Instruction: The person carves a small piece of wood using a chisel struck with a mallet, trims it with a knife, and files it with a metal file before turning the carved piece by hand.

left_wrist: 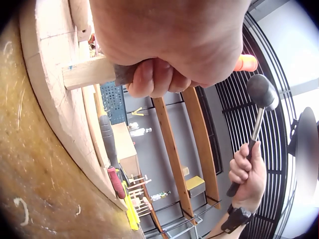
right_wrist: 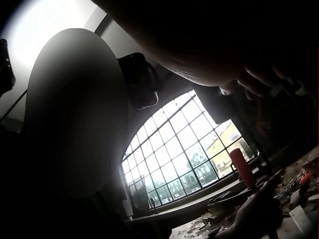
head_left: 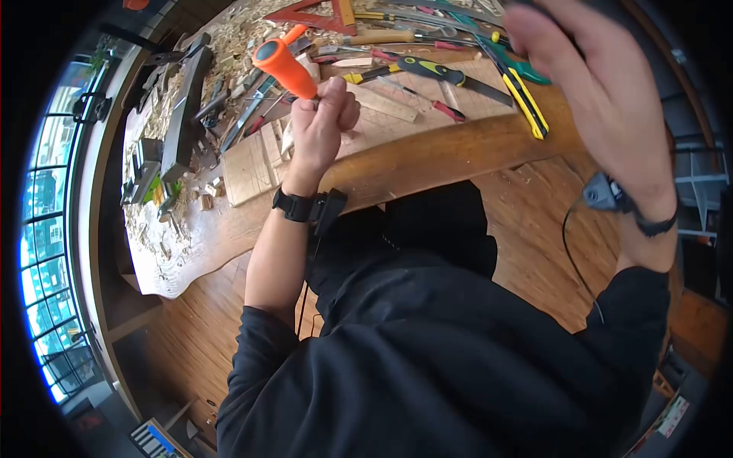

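My left hand grips a chisel by its bright orange handle, held upright over the bench. In the left wrist view its metal blade shows below the curled fingers, right at the end of a small pale wood piece that stands out from the board. Raised at the right, my right hand holds a mallet, mostly cut off in the head view. The left wrist view shows its dark rounded head and my fingers round its black grip, well apart from the orange handle.
Shavings and several tools cover the wooden workbench. A yellow utility knife, a pull saw and a red-handled tool lie right of my left hand. A long dark plane lies left, a red square at the back.
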Tool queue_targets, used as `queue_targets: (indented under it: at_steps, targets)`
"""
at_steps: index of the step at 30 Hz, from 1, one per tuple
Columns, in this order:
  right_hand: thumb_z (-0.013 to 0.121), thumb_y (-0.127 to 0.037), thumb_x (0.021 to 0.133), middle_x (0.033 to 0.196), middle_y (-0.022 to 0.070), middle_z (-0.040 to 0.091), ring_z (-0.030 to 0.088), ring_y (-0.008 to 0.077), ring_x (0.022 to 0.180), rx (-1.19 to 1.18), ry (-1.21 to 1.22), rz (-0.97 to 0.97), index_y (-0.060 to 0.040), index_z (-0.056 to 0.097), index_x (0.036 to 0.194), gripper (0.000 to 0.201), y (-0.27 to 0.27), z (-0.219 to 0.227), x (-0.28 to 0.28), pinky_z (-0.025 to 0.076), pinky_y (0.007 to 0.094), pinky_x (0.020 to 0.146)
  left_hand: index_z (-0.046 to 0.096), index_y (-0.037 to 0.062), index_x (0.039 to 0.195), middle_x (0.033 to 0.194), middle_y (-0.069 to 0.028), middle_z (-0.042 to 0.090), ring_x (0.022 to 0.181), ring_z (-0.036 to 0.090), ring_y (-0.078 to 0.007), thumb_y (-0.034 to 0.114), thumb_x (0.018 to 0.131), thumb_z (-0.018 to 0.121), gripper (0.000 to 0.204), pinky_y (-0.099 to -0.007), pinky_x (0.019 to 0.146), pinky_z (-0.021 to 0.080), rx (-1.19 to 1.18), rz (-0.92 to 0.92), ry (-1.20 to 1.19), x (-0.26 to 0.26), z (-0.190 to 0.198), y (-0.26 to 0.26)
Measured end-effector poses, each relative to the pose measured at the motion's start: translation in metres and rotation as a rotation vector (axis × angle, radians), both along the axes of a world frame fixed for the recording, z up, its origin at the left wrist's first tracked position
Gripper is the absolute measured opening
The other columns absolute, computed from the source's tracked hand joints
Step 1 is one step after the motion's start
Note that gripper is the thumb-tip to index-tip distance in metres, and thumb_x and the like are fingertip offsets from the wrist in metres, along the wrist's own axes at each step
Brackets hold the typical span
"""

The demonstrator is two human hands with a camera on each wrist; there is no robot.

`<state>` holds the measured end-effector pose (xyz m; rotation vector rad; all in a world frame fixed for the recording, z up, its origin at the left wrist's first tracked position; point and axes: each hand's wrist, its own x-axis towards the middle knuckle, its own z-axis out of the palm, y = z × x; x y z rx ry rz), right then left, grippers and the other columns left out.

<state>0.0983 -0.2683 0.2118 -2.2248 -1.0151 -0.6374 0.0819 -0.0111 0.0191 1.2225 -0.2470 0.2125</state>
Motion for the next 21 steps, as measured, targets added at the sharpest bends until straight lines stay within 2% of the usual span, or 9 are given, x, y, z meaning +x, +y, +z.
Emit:
queue_targets:
  at_steps: [2,4,6,8,13,15,18,19,21]
  targets:
    - [0.062,-0.028,0.112,0.065,0.0114,0.049,0.047,0.0189,0.056,-0.052,-0.269,-0.2,0.0046,0.067,0.092,0.038,0.008,0.026,-0.001,0.039,0.0343,0.053,0.043,0.0096,0.077,0.063,0.0053,0.036,0.056,0.031,-0.0072,0.022,0.119,0.048,0.043,-0.0299,0.053,0.024,0.004,0.003,0.001,0.0,0.001,0.0]
    - [0.065,-0.029,0.11,0.065,0.0154,0.051,0.049,0.0237,0.055,-0.113,0.339,0.214,0.006,0.072,0.101,0.037,-0.006,0.052,0.006,0.041,0.0371,0.054,0.043,0.0096,0.077,0.063,0.0051,0.036,0.056,0.031,-0.0074,0.022,0.119,0.048,0.044,-0.03,0.053,0.024,0.008,0.012,0.01,-0.003,0.003,-0.003]
    - [0.064,-0.031,0.111,0.065,0.0159,0.055,0.051,0.0244,0.055,-0.148,0.156,0.144,0.0048,0.075,0.101,0.038,0.0,0.044,0.005,0.041,0.039,0.054,0.044,0.0094,0.077,0.063,0.0047,0.037,0.056,0.031,-0.0073,0.023,0.119,0.049,0.044,-0.0297,0.053,0.025,0.018,0.057,0.04,-0.004,0.007,-0.005]
    - [0.064,-0.032,0.111,0.066,0.0173,0.056,0.05,0.0265,0.055,-0.085,0.229,0.424,0.0046,0.075,0.1,0.04,-0.002,0.051,0.007,0.041,0.04,0.053,0.044,0.0093,0.078,0.063,0.0047,0.037,0.056,0.031,-0.0072,0.023,0.119,0.049,0.043,-0.0296,0.053,0.025,0.025,0.046,0.006,-0.002,0.004,-0.004]
    - [0.063,-0.034,0.111,0.067,0.0178,0.058,0.053,0.0283,0.056,-0.193,0.349,0.331,0.0048,0.075,0.096,0.043,0.009,0.065,-0.001,0.043,0.0406,0.054,0.046,0.0095,0.079,0.066,0.0054,0.038,0.057,0.032,-0.0065,0.023,0.118,0.051,0.042,-0.0288,0.053,0.025,0.013,0.03,-0.01,-0.003,0.001,-0.004]
    - [0.064,-0.035,0.111,0.067,0.0174,0.06,0.055,0.0284,0.056,-0.337,0.183,0.098,0.0037,0.074,0.098,0.042,0.018,0.056,-0.008,0.044,0.0405,0.054,0.046,0.0096,0.078,0.066,0.0056,0.038,0.057,0.033,-0.0064,0.023,0.118,0.052,0.042,-0.0287,0.053,0.026,0.037,0.05,0.002,-0.006,-0.002,-0.006]
    - [0.065,-0.037,0.11,0.07,0.0174,0.062,0.058,0.0286,0.058,-0.343,0.178,0.235,0.0025,0.073,0.101,0.041,0.004,0.04,0.024,0.046,0.0409,0.056,0.047,0.0101,0.078,0.066,0.0071,0.037,0.058,0.033,-0.0059,0.023,0.117,0.052,0.042,-0.0284,0.053,0.026,0.025,0.053,-0.008,-0.004,0.004,-0.007]
    - [0.065,-0.037,0.109,0.074,0.0184,0.064,0.06,0.0286,0.061,-0.371,0.42,0.181,0.0016,0.071,0.101,0.04,0.014,0.085,-0.005,0.047,0.0415,0.059,0.047,0.0102,0.077,0.066,0.0073,0.038,0.058,0.033,-0.0056,0.022,0.117,0.052,0.042,-0.0283,0.054,0.026,0.045,0.062,-0.003,-0.003,0.004,-0.006]
    - [0.065,-0.037,0.109,0.073,0.0182,0.063,0.06,0.0292,0.061,-0.34,0.358,0.178,0.0015,0.071,0.099,0.04,0.019,0.08,-0.002,0.047,0.0419,0.059,0.048,0.0103,0.075,0.065,0.0076,0.039,0.058,0.032,-0.0049,0.022,0.117,0.052,0.044,-0.0282,0.054,0.026,0.024,0.04,0.024,-0.004,0.002,-0.005]
